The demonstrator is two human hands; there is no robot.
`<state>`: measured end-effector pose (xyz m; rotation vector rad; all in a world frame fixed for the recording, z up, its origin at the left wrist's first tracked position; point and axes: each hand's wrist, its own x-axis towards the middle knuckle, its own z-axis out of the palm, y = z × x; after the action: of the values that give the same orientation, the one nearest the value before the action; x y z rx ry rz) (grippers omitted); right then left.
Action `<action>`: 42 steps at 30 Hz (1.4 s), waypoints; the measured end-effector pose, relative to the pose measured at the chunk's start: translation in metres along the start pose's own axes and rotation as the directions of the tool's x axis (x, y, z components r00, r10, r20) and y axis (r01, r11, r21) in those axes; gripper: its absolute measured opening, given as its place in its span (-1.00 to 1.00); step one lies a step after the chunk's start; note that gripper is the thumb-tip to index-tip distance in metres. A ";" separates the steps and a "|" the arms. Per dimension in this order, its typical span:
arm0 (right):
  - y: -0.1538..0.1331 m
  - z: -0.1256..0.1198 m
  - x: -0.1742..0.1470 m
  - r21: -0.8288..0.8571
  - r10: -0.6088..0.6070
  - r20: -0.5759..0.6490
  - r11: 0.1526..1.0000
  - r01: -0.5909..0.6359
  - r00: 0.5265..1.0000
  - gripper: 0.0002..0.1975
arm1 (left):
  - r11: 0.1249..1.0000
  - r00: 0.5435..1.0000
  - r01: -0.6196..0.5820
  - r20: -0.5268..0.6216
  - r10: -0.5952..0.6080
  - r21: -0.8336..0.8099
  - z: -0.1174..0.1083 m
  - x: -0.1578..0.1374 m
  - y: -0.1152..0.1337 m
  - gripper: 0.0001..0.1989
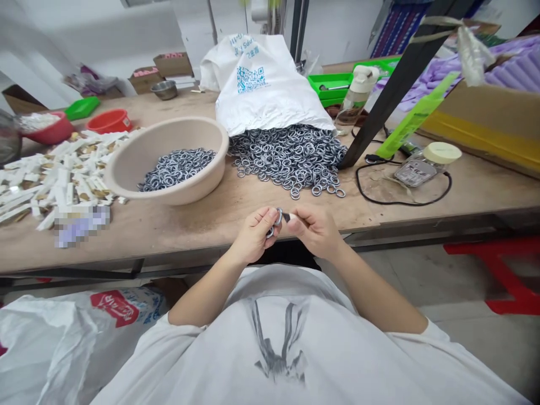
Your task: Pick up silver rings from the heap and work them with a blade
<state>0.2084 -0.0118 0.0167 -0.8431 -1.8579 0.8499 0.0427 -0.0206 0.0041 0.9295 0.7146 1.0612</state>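
Observation:
My left hand point(256, 233) is closed on a couple of grey rings point(279, 217) in front of my body, at the table's near edge. Facing it, my right hand point(317, 232) pinches a small black pointed piece point(286, 217) whose tip is at the rings; its exact kind is too small to make out. Beyond my hands, a heap of similar grey rings point(291, 160) spills from a white printed sack point(270, 95) onto the table. More rings point(179, 167) lie in a beige bowl point(169, 194) to the left of the heap.
White strips point(63, 174) are scattered at the left, near a red bowl point(108, 120). A dark post point(392, 84) rises on the right, beside a lidded jar point(426, 166) and a black cable point(390, 202). A cardboard box point(476, 115) and a red stool point(502, 275) stand farther right.

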 end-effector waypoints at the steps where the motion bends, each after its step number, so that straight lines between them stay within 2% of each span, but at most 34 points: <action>1: -0.004 0.001 -0.002 -0.048 -0.047 0.035 0.998 0.049 0.998 -0.47 | 1.000 1.000 -0.002 0.005 0.002 -0.008 -0.001 -0.002 0.001 -0.56; 3: -0.009 0.003 -0.005 -0.101 -0.103 0.069 0.989 0.109 0.992 -0.47 | 1.000 1.000 -0.007 0.010 0.007 -0.019 -0.002 -0.005 0.003 -0.56; 5: -0.006 0.005 -0.005 -0.120 -0.101 0.081 0.987 0.110 0.992 -0.45 | 1.000 0.999 -0.007 0.034 0.008 -0.011 -0.002 -0.009 0.005 -0.55; 7: 0.007 0.004 0.002 -0.165 -0.014 0.052 0.986 0.023 0.999 -0.42 | 1.000 0.996 -0.002 0.093 0.001 0.016 -0.002 -0.013 0.007 -0.55; 9: 0.028 0.000 0.013 -0.271 0.136 -0.039 0.952 -0.141 0.990 -0.42 | 0.999 0.990 0.004 0.138 -0.009 0.037 -0.003 -0.016 0.008 -0.56; 10: 0.040 -0.002 0.019 -0.358 0.212 -0.094 0.904 -0.232 0.973 -0.46 | 0.999 0.991 0.012 0.134 -0.017 0.040 -0.005 -0.016 0.008 -0.56; 12: 0.061 -0.007 0.033 -0.563 0.323 -0.169 0.743 -0.360 0.931 -0.67 | 0.999 0.997 0.038 0.073 -0.040 0.026 -0.010 -0.014 0.008 -0.57; 15: 0.081 -0.010 0.046 -0.765 0.447 -0.209 0.479 -0.430 0.870 -0.66 | 0.995 0.994 0.100 -0.047 -0.100 -0.004 -0.020 -0.005 0.006 -0.62; 17: 0.086 -0.009 0.050 -0.818 0.487 -0.208 0.389 -0.424 0.848 -0.65 | 0.991 0.986 0.125 -0.110 -0.129 -0.046 -0.026 0.004 0.005 -0.65; 20: 0.086 -0.005 0.051 -0.856 0.486 -0.200 0.336 -0.393 0.851 -0.64 | 0.975 0.957 0.157 -0.219 -0.190 -0.157 -0.033 0.018 0.003 -0.77; 23: 0.088 -0.005 0.051 -0.861 0.464 -0.181 0.351 -0.367 0.867 -0.68 | 0.933 0.903 0.225 -0.301 -0.308 -0.281 -0.037 0.032 0.005 -0.90; 25: 0.092 -0.008 0.052 -0.840 0.462 -0.181 0.387 -0.381 0.868 -0.72 | 0.910 0.880 0.252 -0.314 -0.357 -0.329 -0.039 0.038 0.007 -0.87; 27: 0.095 -0.013 0.053 -0.779 0.446 -0.214 0.458 -0.427 0.869 -0.77 | 0.918 0.884 0.238 -0.322 -0.340 -0.318 -0.040 0.041 0.007 -0.78; 29: 0.093 -0.015 0.051 -0.612 0.424 -0.257 0.624 -0.486 0.868 -0.80 | 0.945 0.906 0.211 -0.313 -0.285 -0.250 -0.039 0.042 0.004 -0.65; 31: 0.085 -0.011 0.047 -0.269 0.433 -0.232 0.832 -0.485 0.871 -0.77 | 0.967 0.934 0.189 -0.273 -0.230 -0.168 -0.035 0.040 0.000 -0.55; 32: 0.079 -0.006 0.044 -0.059 0.439 -0.181 0.888 -0.455 0.880 -0.73 | 0.973 0.946 0.184 -0.243 -0.214 -0.140 -0.032 0.039 -0.003 -0.50; 34: 0.066 0.008 0.037 0.293 0.420 -0.051 0.874 -0.389 0.906 -0.63 | 0.976 0.961 0.178 -0.191 -0.199 -0.121 -0.026 0.036 -0.008 -0.45; 36: 0.055 0.024 0.029 0.452 0.411 0.014 0.810 -0.373 0.911 -0.57 | 0.976 0.967 0.177 -0.161 -0.197 -0.129 -0.021 0.032 -0.011 -0.43; 38: 0.048 0.035 0.023 0.493 0.410 0.020 0.790 -0.366 0.912 -0.56 | 0.974 0.968 0.180 -0.155 -0.200 -0.135 -0.019 0.027 -0.011 -0.43; 42: 0.044 0.039 0.017 0.447 0.365 -0.073 0.843 -0.297 0.928 -0.58 | 0.978 0.973 0.168 -0.139 -0.184 -0.124 -0.020 0.019 -0.009 -0.48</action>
<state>0.1753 0.0172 -0.0263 -0.9277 -1.3266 1.3163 0.0353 0.0014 -0.0138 0.6821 0.8379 1.0093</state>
